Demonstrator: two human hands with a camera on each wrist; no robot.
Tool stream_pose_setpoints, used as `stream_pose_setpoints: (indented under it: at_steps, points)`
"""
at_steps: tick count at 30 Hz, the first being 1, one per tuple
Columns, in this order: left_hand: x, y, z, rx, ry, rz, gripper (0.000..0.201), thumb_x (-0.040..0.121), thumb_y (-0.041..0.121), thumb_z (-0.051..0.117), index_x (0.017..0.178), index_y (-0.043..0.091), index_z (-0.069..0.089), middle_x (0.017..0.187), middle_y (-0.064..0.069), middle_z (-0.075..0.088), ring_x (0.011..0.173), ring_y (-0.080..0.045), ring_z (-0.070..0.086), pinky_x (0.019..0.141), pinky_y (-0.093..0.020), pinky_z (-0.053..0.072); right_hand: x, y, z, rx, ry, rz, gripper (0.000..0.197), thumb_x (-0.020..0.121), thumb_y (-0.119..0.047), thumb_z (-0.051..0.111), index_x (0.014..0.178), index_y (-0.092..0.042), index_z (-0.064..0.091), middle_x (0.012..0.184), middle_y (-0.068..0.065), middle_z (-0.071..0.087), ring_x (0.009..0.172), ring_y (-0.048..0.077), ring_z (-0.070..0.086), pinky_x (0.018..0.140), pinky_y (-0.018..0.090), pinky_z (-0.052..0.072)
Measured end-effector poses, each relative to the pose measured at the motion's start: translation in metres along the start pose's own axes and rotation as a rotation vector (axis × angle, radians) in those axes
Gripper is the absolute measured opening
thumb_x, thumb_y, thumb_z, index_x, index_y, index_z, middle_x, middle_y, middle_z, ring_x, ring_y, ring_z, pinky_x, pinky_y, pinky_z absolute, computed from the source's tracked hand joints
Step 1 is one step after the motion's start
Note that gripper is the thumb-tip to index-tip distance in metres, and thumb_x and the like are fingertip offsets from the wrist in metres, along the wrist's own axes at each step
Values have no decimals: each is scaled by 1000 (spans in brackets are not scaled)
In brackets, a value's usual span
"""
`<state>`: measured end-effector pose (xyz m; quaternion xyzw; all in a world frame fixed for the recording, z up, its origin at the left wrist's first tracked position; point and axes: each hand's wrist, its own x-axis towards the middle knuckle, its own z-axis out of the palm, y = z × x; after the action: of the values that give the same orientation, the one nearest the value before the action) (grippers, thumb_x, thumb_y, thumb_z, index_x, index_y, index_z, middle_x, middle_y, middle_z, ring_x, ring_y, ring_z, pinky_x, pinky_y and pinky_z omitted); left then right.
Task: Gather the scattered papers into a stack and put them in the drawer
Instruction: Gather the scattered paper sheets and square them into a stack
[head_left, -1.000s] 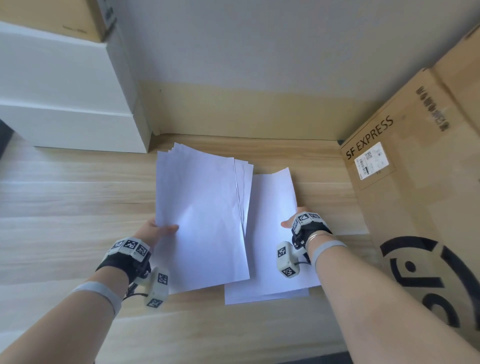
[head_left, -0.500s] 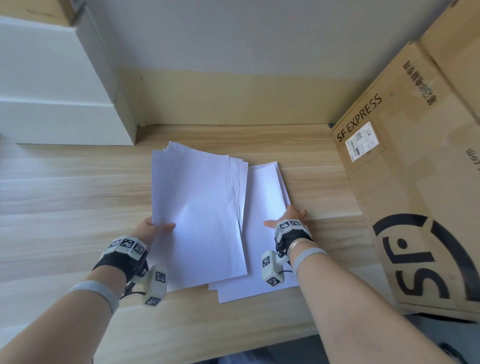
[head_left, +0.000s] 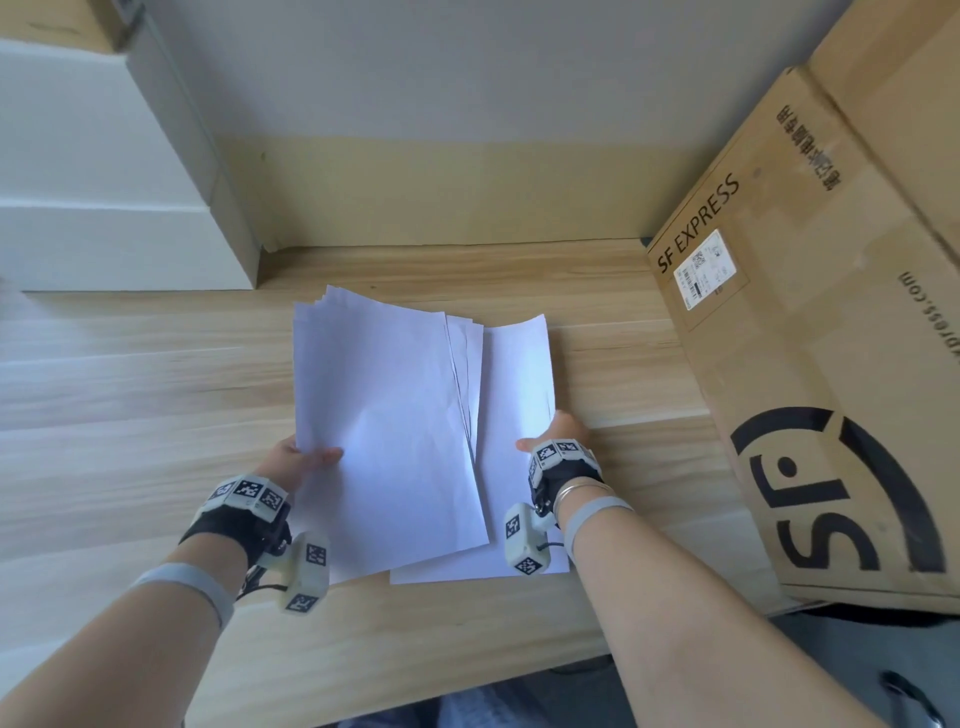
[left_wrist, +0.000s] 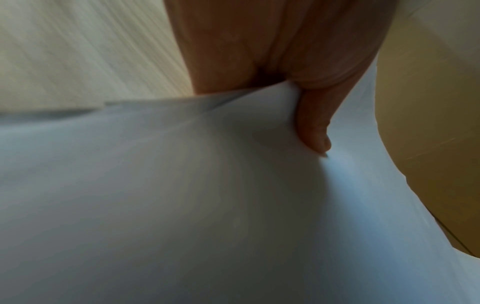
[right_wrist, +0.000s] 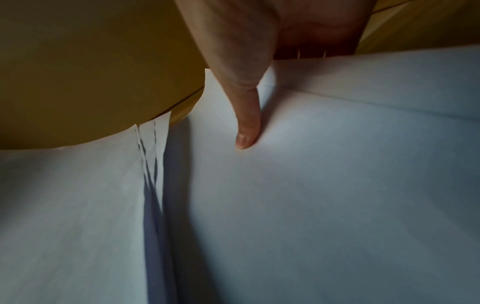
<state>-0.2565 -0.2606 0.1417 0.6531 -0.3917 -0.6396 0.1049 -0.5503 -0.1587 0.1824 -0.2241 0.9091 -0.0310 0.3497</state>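
Several white sheets (head_left: 384, 415) form a loose bundle in the middle of the wooden desk (head_left: 130, 415). My left hand (head_left: 298, 460) pinches the bundle's left edge, thumb on top and fingers beneath, as the left wrist view shows with the thumb (left_wrist: 315, 131) on the paper (left_wrist: 207, 205). More white sheets (head_left: 517, 384) lie partly under the bundle on the right. My right hand (head_left: 553, 436) holds their right edge, thumb (right_wrist: 246, 127) lying on top of the paper (right_wrist: 324, 195) and fingers hidden under it. No drawer front is plainly visible.
A large SF Express cardboard box (head_left: 810, 338) stands close on the right. White boxes (head_left: 104, 182) are stacked at the back left against the wall. The desk's near edge (head_left: 467, 691) runs below my forearms, with the dark floor beyond it.
The right-hand sheets have slid left, further under the bundle, with my right hand following. The head view has shifted slightly; my left hand keeps its grip.
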Motion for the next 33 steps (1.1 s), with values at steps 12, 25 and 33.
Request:
stream_pose_setpoints:
  at_steps: [12,25,33]
  points:
    - [-3,-3,4,-1,-7,10,25,83,2,63,107,0,56,80,-15,60,74,-30,57,85,-50,48,-2,-2,7,62,26,-85,50,84,-12,67,127,-1,44,130,14,55,120,29,54,89,32,45]
    - [-6,1,-11,59,51,-15,41,82,6,67,118,-8,56,95,-20,61,92,-36,57,96,-56,45,19,30,-40,288,142,-90,30,89,-10,51,115,2,60,117,18,65,104,33,63,79,27,44]
    - [-6,5,-9,124,65,-35,44,81,10,69,120,-5,56,119,-30,61,101,-40,60,98,-54,45,32,40,-91,380,274,-31,25,88,-8,48,107,3,60,91,13,59,80,26,52,70,26,38]
